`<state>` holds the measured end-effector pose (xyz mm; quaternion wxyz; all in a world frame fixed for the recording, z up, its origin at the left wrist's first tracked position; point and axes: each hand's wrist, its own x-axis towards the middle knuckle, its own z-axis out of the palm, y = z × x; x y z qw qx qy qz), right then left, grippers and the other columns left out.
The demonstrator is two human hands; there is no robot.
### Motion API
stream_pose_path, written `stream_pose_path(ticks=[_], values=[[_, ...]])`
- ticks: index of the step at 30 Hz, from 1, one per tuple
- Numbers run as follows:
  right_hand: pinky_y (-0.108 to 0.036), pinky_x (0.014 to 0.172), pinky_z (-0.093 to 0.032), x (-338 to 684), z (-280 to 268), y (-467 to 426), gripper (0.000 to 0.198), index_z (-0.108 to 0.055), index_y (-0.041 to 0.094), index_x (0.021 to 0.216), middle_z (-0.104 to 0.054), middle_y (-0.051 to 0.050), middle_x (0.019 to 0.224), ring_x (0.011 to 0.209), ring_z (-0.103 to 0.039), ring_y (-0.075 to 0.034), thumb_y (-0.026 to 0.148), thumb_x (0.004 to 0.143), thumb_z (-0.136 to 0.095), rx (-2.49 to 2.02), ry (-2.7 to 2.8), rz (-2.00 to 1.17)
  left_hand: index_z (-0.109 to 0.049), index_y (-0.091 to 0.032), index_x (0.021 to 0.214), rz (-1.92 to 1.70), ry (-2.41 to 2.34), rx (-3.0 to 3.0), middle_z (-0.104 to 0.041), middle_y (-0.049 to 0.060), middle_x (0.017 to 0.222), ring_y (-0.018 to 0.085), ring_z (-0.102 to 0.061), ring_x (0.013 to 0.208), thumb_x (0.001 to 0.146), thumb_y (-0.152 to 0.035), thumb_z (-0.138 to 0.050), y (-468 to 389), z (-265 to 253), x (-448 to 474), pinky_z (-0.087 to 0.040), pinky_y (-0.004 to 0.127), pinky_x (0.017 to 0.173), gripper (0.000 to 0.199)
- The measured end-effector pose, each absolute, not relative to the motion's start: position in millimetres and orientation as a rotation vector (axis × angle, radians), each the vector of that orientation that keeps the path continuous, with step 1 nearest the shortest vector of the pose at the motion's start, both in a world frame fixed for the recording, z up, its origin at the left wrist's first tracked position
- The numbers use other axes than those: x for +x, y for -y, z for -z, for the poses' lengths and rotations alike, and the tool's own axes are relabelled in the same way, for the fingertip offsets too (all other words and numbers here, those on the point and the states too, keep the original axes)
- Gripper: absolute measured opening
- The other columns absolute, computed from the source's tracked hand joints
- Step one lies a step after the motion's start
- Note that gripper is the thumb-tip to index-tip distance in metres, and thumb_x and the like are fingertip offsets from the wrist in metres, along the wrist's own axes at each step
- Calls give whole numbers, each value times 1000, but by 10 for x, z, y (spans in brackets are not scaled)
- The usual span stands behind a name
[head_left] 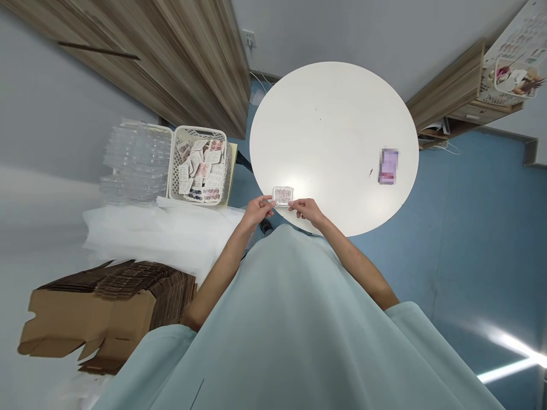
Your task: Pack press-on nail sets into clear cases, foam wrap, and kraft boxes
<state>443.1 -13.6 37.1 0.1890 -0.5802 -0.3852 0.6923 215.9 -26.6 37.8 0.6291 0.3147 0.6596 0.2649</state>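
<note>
In the head view, two hands are pinching one clear plastic pack (282, 195) at frame centre, left hand (257, 210) at its left edge, right hand (309, 210) at its lower-right corner, above one round table (335, 122). Fingertips are partly covering it; its contents are staying indistinct. Its slightly longer side is running left to right.

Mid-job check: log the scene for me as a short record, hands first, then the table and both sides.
Left hand: fingers on the pack's left edge
Right hand: fingers on its right edge
Held: clear pack, pinkish contents, detail too small to read
Table: white, round; pixelated item toward its right side
Left side: white basket of packets, clear plastic, white sheets, cardboard
Right side: wooden cabinet, another basket on it
</note>
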Motion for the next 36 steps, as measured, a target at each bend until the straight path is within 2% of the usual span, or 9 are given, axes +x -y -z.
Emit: stream_pose_path(ticks=[6, 10, 13, 19, 22, 26, 29, 33, 36], values=[[-25, 54, -40, 4340, -158, 44, 26, -78, 16, 82, -83, -11, 104, 59, -53, -8, 39, 94, -79, -1723, 1081, -1945, -71, -15, 123, -570, -1562, 712, -73, 5, 76, 21, -69, 72, 81, -41, -88, 199, -133, 2153, -56, 35, 74, 52], [-23, 53, -41, 4296, -29, 14, 21, -78, 15, 81, -84, -12, 107, 58, -54, -8, 30, 96, -76, -1811, 1078, -1942, -72, -14, 111, -562, -1620, 685, -73, 6, 75, 20, -69, 71, 83, -35, -86, 175, 25, 2203, -56, 34, 73, 38], [-23, 53, -41, 4273, 62, 7, 21, -77, 14, 77, -84, -12, 103, 57, -55, -8, 25, 95, -75, -1870, 1059, -1919, -73, -14, 104, -541, -1661, 686, -73, 6, 75, 19, -68, 68, 82, -37, -88, 166, 129, 2244, -55, 34, 72, 36], [-24, 55, -43, 4246, 180, 18, 23, -76, 14, 75, -84, -10, 91, 53, -55, -8, 26, 95, -74, -1937, 1117, -1863, -75, -17, 111, -422, -1754, 810, -78, 6, 87, 19, -72, 74, 87, -42, -82, 184, 218, 2270, -54, 30, 74, 35], [-25, 59, -46, 4252, 187, 24, 27, -76, 15, 74, -84, -8, 89, 53, -56, -9, 29, 97, -73, -1984, 1186, -1834, -77, -18, 114, -383, -1789, 895, -79, 6, 90, 21, -73, 77, 91, -39, -77, 201, 197, 2263, -52, 32, 77, 31], [-26, 67, -49, 4284, 107, 10, 36, -74, 17, 65, -80, -7, 76, 55, -57, -11, 33, 98, -73, -2053, 1325, -1782, -79, -17, 118, -366, -1814, 1011, -82, 9, 96, 26, -74, 85, 94, -35, -74, 257, 109, 2234, -52, 35, 83, 30], [-27, 70, -50, 4276, -25, -34, 39, -74, 19, 64, -81, -6, 79, 55, -59, -11, 38, 98, -71, -2035, 1467, -1727, -79, -18, 121, -397, -1831, 1064, -82, 11, 107, 29, -75, 93, 96, -36, -71, 373, -5, 2159, -54, 39, 89, 32], [-28, 68, -52, 4116, -258, -138, 28, -75, 21, 71, -81, -2, 84, 58, -67, -14, 36, 94, -67, -1914, 1706, -1605, -78, -25, 122, -521, -1883, 1019, -82, 6, 114, 26, -76, 94, 98, -42, -65, 653, -207, 1956, -56, 38, 90, 32], [-29, 70, -55, 3856, -436, -222, 16, -79, 23, 87, -83, -1, 94, 59, -70, -14, 28, 89, -64, -1820, 1810, -1567, -77, -27, 120, -637, -1948, 936, -82, 3, 111, 23, -76, 86, 98, -43, -64, 907, -353, 1743, -57, 35, 86, 31]])
